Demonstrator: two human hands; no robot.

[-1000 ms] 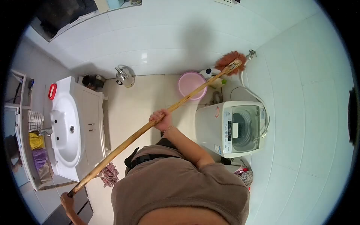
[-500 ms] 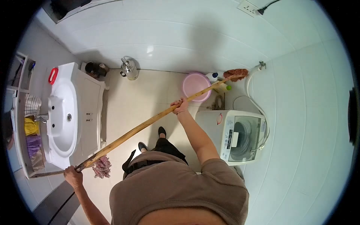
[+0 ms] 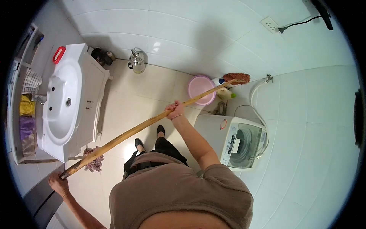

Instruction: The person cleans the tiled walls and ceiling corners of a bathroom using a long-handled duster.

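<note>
A long wooden-handled mop [image 3: 131, 132] runs diagonally across the view, with a reddish-brown shaggy head [image 3: 237, 78] at its far end by the wall. My left hand [image 3: 58, 184] is closed around the dark near end of the handle, at the lower left. Further along, my right hand [image 3: 175, 110] grips the middle of the handle. Past my right hand, the pole crosses over a pink basin [image 3: 201, 91] on the floor. Bottles [image 3: 225, 93] stand beside the basin, partly covered by the mop.
A white sink cabinet [image 3: 63, 99] stands on the left, with a second mop's pink strands [image 3: 93, 159] near its foot. The washing machine [image 3: 211, 131] is at right. A metal kettle-like flask [image 3: 137, 62] stands by the back wall. My feet [image 3: 161, 131] are on the tiled floor.
My left hand has moved left and toward me with the handle's end, and my right hand has shifted slightly left. The view has turned a little.
</note>
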